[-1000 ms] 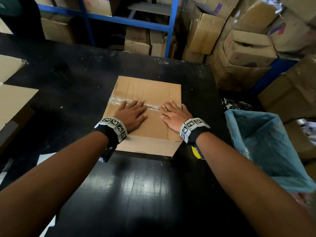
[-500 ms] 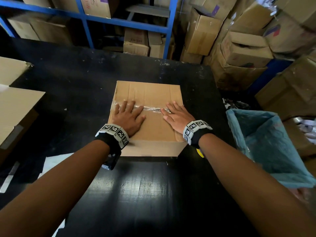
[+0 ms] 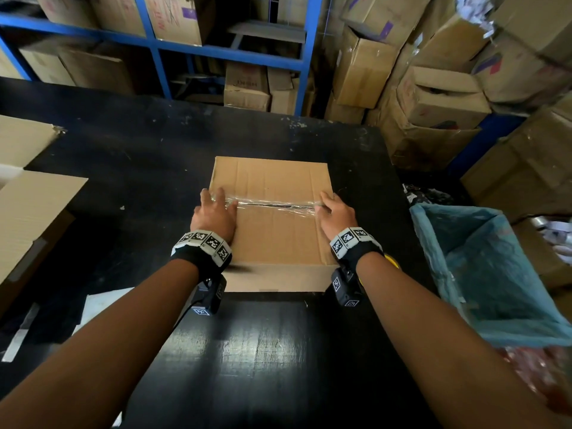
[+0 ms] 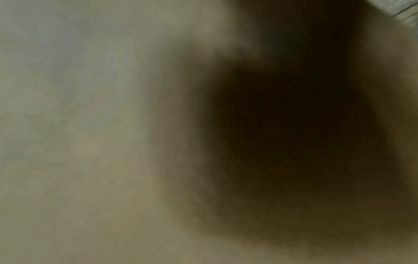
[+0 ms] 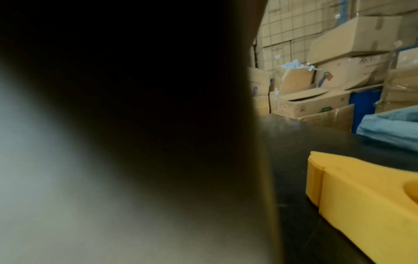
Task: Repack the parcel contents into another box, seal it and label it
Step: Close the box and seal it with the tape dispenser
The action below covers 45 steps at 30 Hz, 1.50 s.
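At the far left of the head view an open carton [image 3: 34, 212] runs off the frame edge, so only its pale flaps show; in front of it, white paper [image 3: 99, 301] lies partly hidden under the left forearm. The left hand [image 3: 213, 215] lies flat on the left end of the clear tape strip [image 3: 272, 205], fingers straight and together, reaching over the left top edge of the box [image 3: 272, 243]. The left wrist view is a blur of tan with a dark patch, and nothing in it can be made out. The box sits closed in the middle of the black table [image 3: 247, 351], its top seam covered by the tape. The right hand [image 3: 337, 212] rests at the right end of the tape, at the box's right top edge; its fingertips point down over the edge, and whether they curl there cannot be told. Most of the right wrist view is dark and blurred, but it shows a yellow tape dispenser [image 5: 361, 201] on the table, cut off at the frame's right; in the head view only a sliver of it shows behind the right wrist. Further right stands a bin lined with a blue bag [image 3: 483, 274], its near edge blurred, with stacked cartons [image 3: 433, 97] behind.
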Available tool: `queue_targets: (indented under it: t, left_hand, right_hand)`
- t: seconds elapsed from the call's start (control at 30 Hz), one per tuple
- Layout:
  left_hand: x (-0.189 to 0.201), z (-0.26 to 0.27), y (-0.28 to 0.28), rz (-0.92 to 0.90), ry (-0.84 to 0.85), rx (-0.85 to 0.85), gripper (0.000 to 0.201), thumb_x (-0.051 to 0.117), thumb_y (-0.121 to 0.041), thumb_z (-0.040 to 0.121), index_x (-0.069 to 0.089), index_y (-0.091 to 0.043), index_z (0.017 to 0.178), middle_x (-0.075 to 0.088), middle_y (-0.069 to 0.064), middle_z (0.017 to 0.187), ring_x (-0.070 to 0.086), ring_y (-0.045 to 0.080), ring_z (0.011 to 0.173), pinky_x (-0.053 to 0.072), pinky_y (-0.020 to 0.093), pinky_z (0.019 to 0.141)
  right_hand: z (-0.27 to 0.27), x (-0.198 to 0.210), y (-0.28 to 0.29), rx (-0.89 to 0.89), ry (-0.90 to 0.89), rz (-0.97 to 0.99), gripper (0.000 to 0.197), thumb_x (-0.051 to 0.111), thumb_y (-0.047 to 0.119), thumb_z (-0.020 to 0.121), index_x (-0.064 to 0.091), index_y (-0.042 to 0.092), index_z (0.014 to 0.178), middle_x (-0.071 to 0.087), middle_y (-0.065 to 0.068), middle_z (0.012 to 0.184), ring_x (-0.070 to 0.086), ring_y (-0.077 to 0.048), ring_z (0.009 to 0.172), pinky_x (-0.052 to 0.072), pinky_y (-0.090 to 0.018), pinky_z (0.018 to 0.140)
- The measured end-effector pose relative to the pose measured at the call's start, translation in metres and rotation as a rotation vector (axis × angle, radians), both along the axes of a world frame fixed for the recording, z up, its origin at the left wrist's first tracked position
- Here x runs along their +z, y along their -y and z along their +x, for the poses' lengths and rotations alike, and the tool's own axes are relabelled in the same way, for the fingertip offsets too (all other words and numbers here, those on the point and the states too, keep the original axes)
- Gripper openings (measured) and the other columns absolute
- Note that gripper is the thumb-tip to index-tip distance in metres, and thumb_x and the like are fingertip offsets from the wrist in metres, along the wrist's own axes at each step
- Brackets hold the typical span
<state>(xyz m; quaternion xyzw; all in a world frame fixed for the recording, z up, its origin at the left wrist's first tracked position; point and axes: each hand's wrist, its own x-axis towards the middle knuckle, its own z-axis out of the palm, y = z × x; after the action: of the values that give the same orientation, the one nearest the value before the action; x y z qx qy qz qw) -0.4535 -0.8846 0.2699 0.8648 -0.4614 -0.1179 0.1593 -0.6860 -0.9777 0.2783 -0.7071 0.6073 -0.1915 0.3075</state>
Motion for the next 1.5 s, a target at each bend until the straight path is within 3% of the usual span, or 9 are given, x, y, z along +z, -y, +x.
queue_targets:
  t: [0.43, 0.63, 0.73, 0.87, 1.07, 1.2, 1.3, 1.37, 1.5]
  left_hand:
    - [0.01, 0.001, -0.007, 0.109, -0.058, 0.177, 0.056, 0.03, -0.05, 0.098, 0.043, -0.002, 0.125, 0.06, 0.025, 0.115, 0.057, 0.042, 0.106, 0.043, 0.043, 0.084]
    - [0.007, -0.031, -0.035, 0.098, 0.176, -0.057, 0.058, 0.031, -0.043, 0.095, 0.023, -0.011, 0.143, 0.024, 0.02, 0.151, 0.025, 0.042, 0.136, 0.024, 0.057, 0.109]
    - [-0.002, -0.06, -0.057, 0.202, 0.228, -0.186, 0.073, 0.015, -0.059, 0.093, 0.007, -0.015, 0.15, 0.001, 0.014, 0.159, -0.005, 0.041, 0.144, -0.001, 0.06, 0.111]
    - [-0.012, -0.035, -0.05, 0.112, 0.295, -0.282, 0.074, 0.011, -0.06, 0.09, 0.019, -0.016, 0.149, 0.013, 0.013, 0.158, 0.005, 0.034, 0.145, -0.001, 0.059, 0.112]
    - [-0.003, 0.07, -0.017, 0.108, 0.434, -0.638, 0.067, -0.01, -0.056, 0.088, 0.012, -0.035, 0.148, 0.018, -0.004, 0.158, 0.016, 0.027, 0.145, -0.003, 0.052, 0.114]
    - [0.004, 0.06, -0.008, 0.174, 0.347, -0.497, 0.052, 0.017, -0.047, 0.098, 0.018, -0.034, 0.149, 0.013, 0.0, 0.158, 0.011, 0.03, 0.144, 0.01, 0.057, 0.114]
    - [0.002, 0.008, -0.037, 0.116, 0.206, -0.423, 0.056, 0.025, -0.048, 0.097, 0.02, -0.025, 0.148, 0.01, 0.005, 0.158, 0.007, 0.03, 0.145, 0.011, 0.057, 0.114]
    - [-0.002, -0.029, -0.064, 0.112, 0.093, -0.41, 0.064, 0.024, -0.055, 0.095, 0.012, -0.024, 0.15, -0.003, 0.004, 0.16, -0.006, 0.028, 0.146, 0.01, 0.056, 0.113]
    - [-0.007, -0.049, -0.079, 0.081, -0.011, -0.43, 0.073, 0.031, -0.061, 0.091, 0.015, -0.021, 0.15, -0.007, 0.006, 0.159, -0.014, 0.027, 0.145, 0.014, 0.058, 0.112]
  right_hand:
    - [-0.008, 0.003, -0.009, -0.112, 0.084, -0.036, 0.038, 0.05, 0.026, 0.097, 0.055, 0.023, 0.135, 0.057, -0.004, 0.137, 0.058, -0.022, 0.118, 0.04, -0.019, 0.096]
    - [-0.001, 0.006, 0.0, 0.237, -0.299, -0.044, 0.047, 0.029, 0.018, 0.103, 0.028, 0.028, 0.149, -0.005, 0.001, 0.162, -0.005, -0.021, 0.149, 0.012, -0.039, 0.12]
    - [-0.008, 0.008, 0.004, 0.336, -0.337, 0.015, 0.049, 0.023, 0.023, 0.104, 0.016, 0.027, 0.153, -0.005, 0.004, 0.162, -0.003, -0.018, 0.149, 0.008, -0.036, 0.12]
    - [-0.01, 0.011, -0.009, 0.317, -0.491, -0.059, 0.048, 0.025, 0.029, 0.102, 0.023, 0.026, 0.151, 0.011, 0.0, 0.161, 0.019, -0.024, 0.146, 0.022, -0.042, 0.115]
    - [-0.013, 0.024, -0.062, 0.303, -0.728, -0.386, 0.037, 0.039, 0.041, 0.09, 0.071, 0.025, 0.099, 0.061, 0.0, 0.106, 0.055, -0.023, 0.097, 0.033, -0.046, 0.093]
    - [-0.012, 0.02, -0.074, 0.341, -0.554, -0.427, 0.029, 0.047, 0.034, 0.086, 0.058, 0.018, 0.065, 0.052, 0.004, 0.073, 0.051, -0.021, 0.072, 0.038, -0.038, 0.083]
    - [-0.008, 0.019, -0.051, 0.307, -0.564, -0.317, 0.023, 0.047, 0.044, 0.089, 0.058, 0.027, 0.098, 0.056, -0.001, 0.112, 0.05, -0.023, 0.11, 0.034, -0.046, 0.1]
    - [-0.007, 0.018, -0.035, 0.285, -0.624, -0.102, 0.047, 0.039, 0.055, 0.091, 0.041, 0.037, 0.134, 0.027, -0.004, 0.152, 0.021, -0.027, 0.142, 0.018, -0.055, 0.111]
    - [-0.013, 0.014, -0.033, 0.242, -0.679, 0.017, 0.064, 0.025, 0.07, 0.087, 0.015, 0.046, 0.146, 0.003, 0.003, 0.16, 0.011, -0.029, 0.145, 0.023, -0.056, 0.109]
